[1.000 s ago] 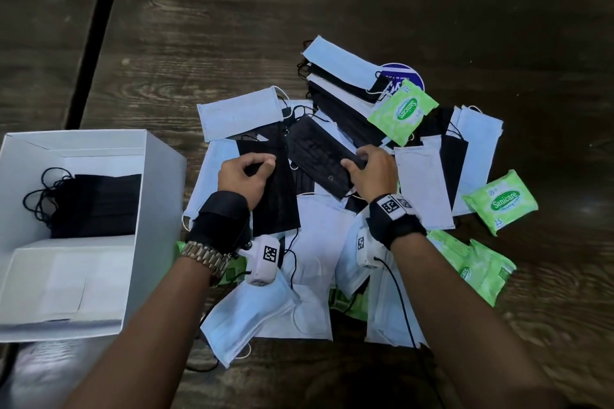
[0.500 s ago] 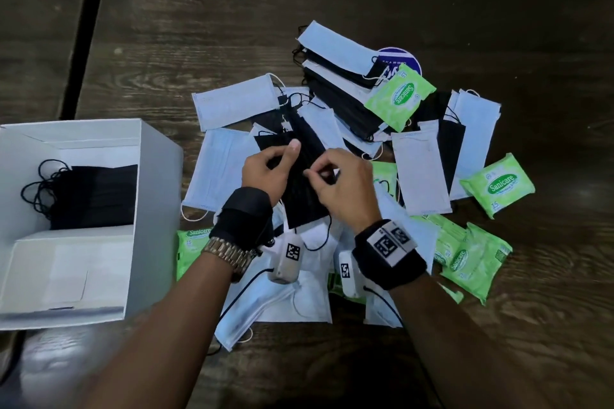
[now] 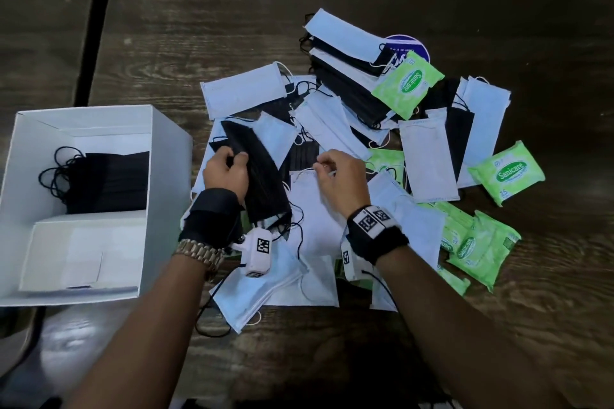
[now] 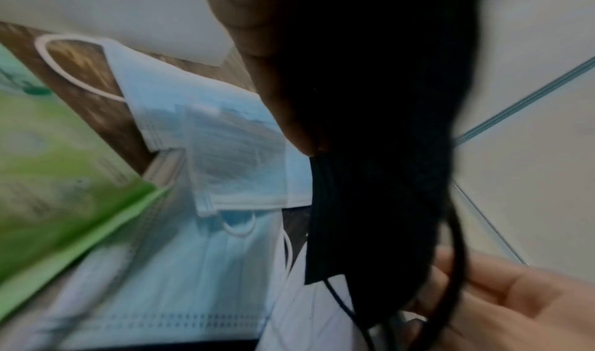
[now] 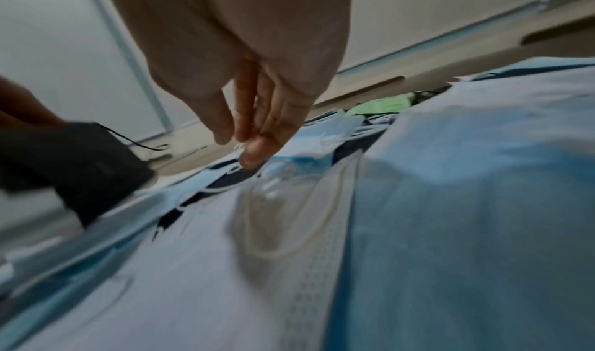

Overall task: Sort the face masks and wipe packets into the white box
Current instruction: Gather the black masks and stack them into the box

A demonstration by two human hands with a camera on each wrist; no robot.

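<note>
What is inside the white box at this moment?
The far compartment of the white box holds a stack of black masks with ear loops. The near compartment shows only a white panel; anything beneath it is hidden.

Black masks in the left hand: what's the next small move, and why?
Probably carry the black masks that the left hand grips over to the white box; its far compartment already holds a black stack. The right hand only fingers a white ear loop.
</note>
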